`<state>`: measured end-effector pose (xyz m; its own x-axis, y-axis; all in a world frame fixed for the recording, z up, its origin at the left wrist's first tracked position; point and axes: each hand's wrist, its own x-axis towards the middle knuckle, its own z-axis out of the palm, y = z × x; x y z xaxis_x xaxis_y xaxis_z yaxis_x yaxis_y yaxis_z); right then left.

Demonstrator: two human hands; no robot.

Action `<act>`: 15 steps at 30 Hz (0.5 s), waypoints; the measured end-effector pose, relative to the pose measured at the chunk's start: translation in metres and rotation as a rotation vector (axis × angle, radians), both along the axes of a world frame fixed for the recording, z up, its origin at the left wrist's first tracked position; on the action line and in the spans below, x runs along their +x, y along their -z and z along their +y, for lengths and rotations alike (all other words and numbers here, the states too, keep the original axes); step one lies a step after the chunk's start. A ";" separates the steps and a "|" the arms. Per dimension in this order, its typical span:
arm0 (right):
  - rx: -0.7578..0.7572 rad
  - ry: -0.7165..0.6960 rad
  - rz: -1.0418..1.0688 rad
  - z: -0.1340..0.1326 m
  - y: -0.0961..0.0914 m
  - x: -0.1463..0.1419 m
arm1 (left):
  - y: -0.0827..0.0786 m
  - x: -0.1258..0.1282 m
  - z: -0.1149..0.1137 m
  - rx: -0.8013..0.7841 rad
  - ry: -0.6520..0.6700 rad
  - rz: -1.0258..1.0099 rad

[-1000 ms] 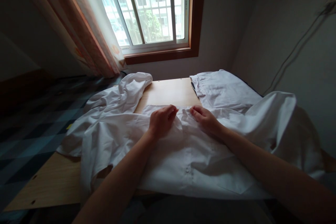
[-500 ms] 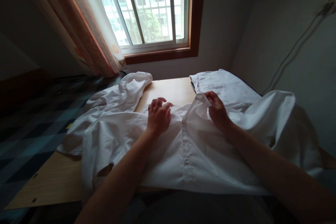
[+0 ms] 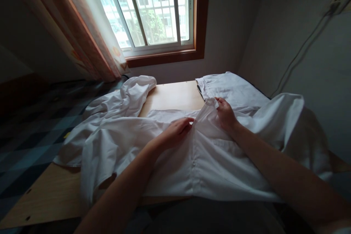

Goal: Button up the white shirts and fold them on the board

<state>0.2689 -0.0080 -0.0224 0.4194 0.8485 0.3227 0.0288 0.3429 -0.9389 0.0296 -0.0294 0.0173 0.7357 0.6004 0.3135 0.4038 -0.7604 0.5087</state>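
Observation:
A white button-front shirt (image 3: pixel 219 175) lies spread and wrinkled across a wooden board, with its button strip (image 3: pixel 194 164) running toward me near the middle. My right hand (image 3: pixel 226 115) pinches the shirt's upper edge and holds it raised off the board. Closed at the fingertips, my left hand (image 3: pixel 178 131) grips the edge of the button strip a little lower. One sleeve (image 3: pixel 134 95) lies bunched at the far left, and loose cloth is heaped at the right.
Folded white cloth (image 3: pixel 233 87) lies at the board's far right. The pale wooden board (image 3: pixel 172 95) shows at the back and front left. A checked bedspread (image 3: pixel 24 139) spreads on the left. Beyond are a window (image 3: pixel 153 11), a curtain (image 3: pixel 79 25) and a wall cord (image 3: pixel 298 55).
My left hand has come down and to the right, from hovering with loosely curled fingers to the button strip's edge. My right hand still holds the raised shirt edge.

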 end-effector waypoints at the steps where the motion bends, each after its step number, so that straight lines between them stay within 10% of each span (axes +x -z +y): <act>1: -0.009 0.012 0.031 0.001 0.000 0.000 | -0.002 -0.001 0.000 0.008 -0.001 0.035; 15: -0.022 -0.024 0.178 -0.003 -0.006 0.001 | -0.005 -0.001 -0.004 0.253 -0.046 0.099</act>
